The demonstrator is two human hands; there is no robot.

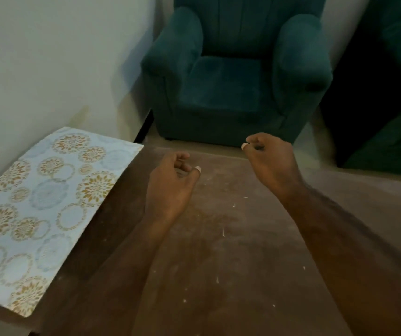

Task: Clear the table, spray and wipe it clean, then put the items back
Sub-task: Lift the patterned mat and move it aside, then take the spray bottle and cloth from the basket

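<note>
— Dusty dark brown wooden table point(231, 238) lies bare under both forearms; why?
— Cleared for spraying, I judge. Blue floral placemat point(41, 209) sits left of the left hand point(170, 187); the right hand point(269, 161) hovers ahead. Both half-curled, empty.

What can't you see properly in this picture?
- Head view: the table near edge and right side are cut off by the frame; forearms hide part of its top.
- The patterned mat runs off the left edge.
- The second green seat is dark and cropped at the right.
- Left hand and right hand curl loosely; the palms are hidden.
</note>
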